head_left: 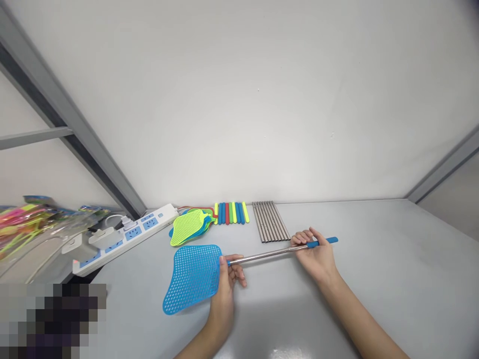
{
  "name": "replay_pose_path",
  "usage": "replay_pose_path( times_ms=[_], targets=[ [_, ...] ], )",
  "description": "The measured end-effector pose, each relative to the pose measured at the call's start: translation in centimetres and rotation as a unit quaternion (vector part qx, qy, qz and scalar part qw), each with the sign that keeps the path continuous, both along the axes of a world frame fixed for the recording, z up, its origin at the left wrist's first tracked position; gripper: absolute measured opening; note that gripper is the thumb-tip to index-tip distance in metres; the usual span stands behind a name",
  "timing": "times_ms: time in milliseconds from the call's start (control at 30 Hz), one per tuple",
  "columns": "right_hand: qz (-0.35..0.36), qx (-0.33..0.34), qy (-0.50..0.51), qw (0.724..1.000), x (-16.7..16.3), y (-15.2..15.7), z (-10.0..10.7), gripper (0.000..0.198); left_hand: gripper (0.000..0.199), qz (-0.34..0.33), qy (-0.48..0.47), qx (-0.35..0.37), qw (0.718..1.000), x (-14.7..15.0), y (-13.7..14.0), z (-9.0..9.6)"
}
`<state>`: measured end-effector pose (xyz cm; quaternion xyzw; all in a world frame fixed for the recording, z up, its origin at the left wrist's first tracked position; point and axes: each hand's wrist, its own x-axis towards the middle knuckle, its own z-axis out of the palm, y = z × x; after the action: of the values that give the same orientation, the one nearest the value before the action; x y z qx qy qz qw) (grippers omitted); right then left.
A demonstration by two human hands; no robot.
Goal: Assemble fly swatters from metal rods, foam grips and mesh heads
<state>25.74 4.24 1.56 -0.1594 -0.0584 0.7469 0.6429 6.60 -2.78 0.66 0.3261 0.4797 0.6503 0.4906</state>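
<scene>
A blue fly swatter (194, 276) with a perforated head is held above the table, tilted so that its grip end lies higher to the right. My left hand (226, 291) is closed at the neck, thumb on the edge of the head where it meets the metal rod (269, 255). Around the other end, my right hand (316, 259) has the rod and the blue grip (331, 241) resting across its curled fingers, palm up. Behind are a pile of yellow-green and blue swatter heads (187, 227), a row of coloured grips (231, 213) and several metal rods (270, 222).
A white power strip (130, 237) with plugs and cables runs along the table's left edge. Beyond it lie brightly coloured packaged items (30, 224), partly blurred. A pale wall (262, 99) closes off the back of the grey table (392, 259).
</scene>
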Motion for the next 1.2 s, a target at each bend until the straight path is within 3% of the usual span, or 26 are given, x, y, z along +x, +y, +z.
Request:
replay_pose_path(
  times_ms=[233, 433, 733, 900, 1200],
  targets=[
    [0.013, -0.061, 0.073, 0.995, 0.6, -0.1, -1.3, 0.026, 0.029, -0.028, 0.034, -0.013, 0.999, 0.1, -0.2, 0.1],
    [-0.016, -0.069, 0.100, 0.992, 0.5, -0.3, -1.5, 0.030, 0.039, -0.108, -0.024, -0.047, 0.993, 0.8, -0.8, 0.4],
    [-0.004, -0.066, 0.098, 0.993, -1.5, -1.6, -1.2, 0.035, 0.041, -0.001, -0.117, -0.048, 0.992, 2.2, -3.7, -0.6],
    [-0.015, -0.079, 0.083, 0.993, -2.6, -2.3, -1.5, 0.036, 0.037, 0.066, -0.125, -0.055, 0.988, 2.0, -3.4, 0.0],
    [-0.067, -0.111, 0.056, 0.990, -3.8, -3.5, -0.9, 0.038, 0.040, 0.084, -0.146, -0.094, 0.981, 1.8, -2.6, 0.1]
  ],
)
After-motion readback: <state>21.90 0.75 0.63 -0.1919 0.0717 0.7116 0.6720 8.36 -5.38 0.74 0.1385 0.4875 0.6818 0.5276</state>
